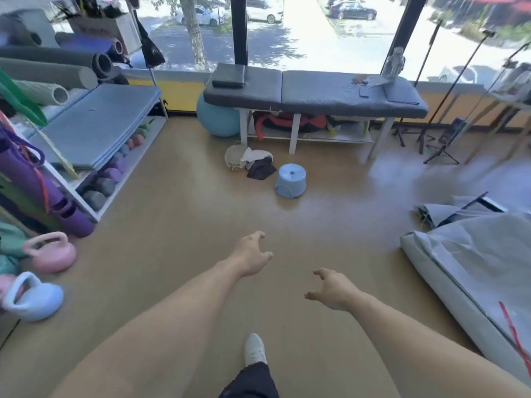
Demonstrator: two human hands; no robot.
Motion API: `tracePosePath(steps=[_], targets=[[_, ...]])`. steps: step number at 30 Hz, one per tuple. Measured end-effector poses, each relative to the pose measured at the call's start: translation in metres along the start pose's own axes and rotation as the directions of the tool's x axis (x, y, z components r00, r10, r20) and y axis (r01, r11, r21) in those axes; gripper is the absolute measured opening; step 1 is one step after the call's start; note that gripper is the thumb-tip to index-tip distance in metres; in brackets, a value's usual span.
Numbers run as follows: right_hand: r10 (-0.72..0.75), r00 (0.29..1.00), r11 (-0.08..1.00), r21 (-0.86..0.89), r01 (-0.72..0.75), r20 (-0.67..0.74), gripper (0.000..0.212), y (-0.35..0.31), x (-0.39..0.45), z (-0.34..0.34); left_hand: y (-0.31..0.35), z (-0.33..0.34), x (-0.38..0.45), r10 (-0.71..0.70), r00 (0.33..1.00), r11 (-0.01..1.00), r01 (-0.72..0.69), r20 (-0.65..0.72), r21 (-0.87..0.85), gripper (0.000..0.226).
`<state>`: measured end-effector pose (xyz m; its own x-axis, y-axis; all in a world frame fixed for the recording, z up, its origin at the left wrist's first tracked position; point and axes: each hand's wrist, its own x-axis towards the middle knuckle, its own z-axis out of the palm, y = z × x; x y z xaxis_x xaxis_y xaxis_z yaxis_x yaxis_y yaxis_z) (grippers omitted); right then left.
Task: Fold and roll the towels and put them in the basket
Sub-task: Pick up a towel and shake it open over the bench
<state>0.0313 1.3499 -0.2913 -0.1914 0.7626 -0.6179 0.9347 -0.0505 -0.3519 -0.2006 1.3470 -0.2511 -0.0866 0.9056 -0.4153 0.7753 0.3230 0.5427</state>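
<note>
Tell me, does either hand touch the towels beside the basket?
Apart. The head view shows bare floor between both hands, left hand and right hand, and the towels by the basket.

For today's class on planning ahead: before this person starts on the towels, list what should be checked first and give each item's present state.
1. Left hand free: ok, open and empty.
2. Right hand free: ok, open and empty.
3. Basket located: ok, on the floor in front of the padded bench.
4. Towels located: ok, heaped beside the basket, still unfolded.
5. Path clear: ok, bare floor ahead; the blue stool stands right of the heap.
6. Towels within reach: not ok, hands are well short.
</note>
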Motion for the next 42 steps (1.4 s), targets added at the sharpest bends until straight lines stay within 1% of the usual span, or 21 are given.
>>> tracePosePath(steps=[3,7,11,15,19,22,24,27,31,34,38,42], targets=[[0.016,1.000,1.000,0.012,-0.016,-0.024,0.080,-0.033,0.070,-0.064,0.008,-0.058,0.090,-0.014,1.000,0.998,0.013,0.025,0.065,0.062],[0.011,0.997,0.995,0.102,-0.004,-0.070,0.071,-0.070,0.147,-0.136,0.041,-0.119,0.192,0.010,1.000,0.996,-0.011,0.010,0.086,0.063],[0.030,0.997,0.986,0.168,-0.018,-0.069,0.073,-0.089,0.239,-0.195,0.067,-0.146,0.292,0.051,0.998,0.997,-0.052,0.026,0.053,0.063],[0.025,0.999,0.980,0.200,-0.016,-0.041,0.076,-0.096,0.350,-0.258,0.094,-0.166,0.410,0.057,0.995,0.990,-0.066,0.080,0.121,0.066],[0.045,0.998,0.964,0.265,-0.035,-0.032,0.076,-0.098,0.458,-0.338,0.138,-0.203,0.531,0.047,0.996,0.989,-0.058,0.080,0.137,0.067],[0.045,0.999,0.970,0.240,-0.040,-0.017,0.070,-0.106,0.522,-0.407,0.171,-0.234,0.607,0.039,0.997,0.990,-0.047,0.067,0.131,0.068],[0.043,0.998,0.973,0.231,-0.032,-0.046,0.067,-0.116,0.559,-0.452,0.189,-0.255,0.651,0.044,0.998,0.992,-0.049,0.045,0.120,0.068],[0.019,0.997,0.973,0.230,-0.002,-0.072,0.074,-0.135,0.607,-0.506,0.207,-0.281,0.705,0.027,0.999,0.996,-0.030,0.034,0.088,0.066],[-0.048,0.998,0.981,0.185,0.054,-0.036,0.081,-0.160,0.673,-0.556,0.215,-0.313,0.782,-0.025,1.000,0.999,0.025,0.006,0.022,0.060],[-0.070,0.998,0.979,0.192,0.070,-0.006,0.081,-0.177,0.726,-0.581,0.211,-0.333,0.845,-0.061,0.998,0.998,0.062,0.016,-0.023,0.061],[-0.054,0.999,0.987,0.150,0.053,0.004,0.083,-0.205,0.804,-0.611,0.198,-0.361,0.938,-0.068,0.997,0.997,0.069,0.026,-0.034,0.063],[-0.003,1.000,0.995,0.095,0.003,-0.002,0.083,-0.244,0.884,-0.653,0.180,-0.401,1.029,-0.081,0.996,0.996,0.082,0.032,-0.046,0.063]])
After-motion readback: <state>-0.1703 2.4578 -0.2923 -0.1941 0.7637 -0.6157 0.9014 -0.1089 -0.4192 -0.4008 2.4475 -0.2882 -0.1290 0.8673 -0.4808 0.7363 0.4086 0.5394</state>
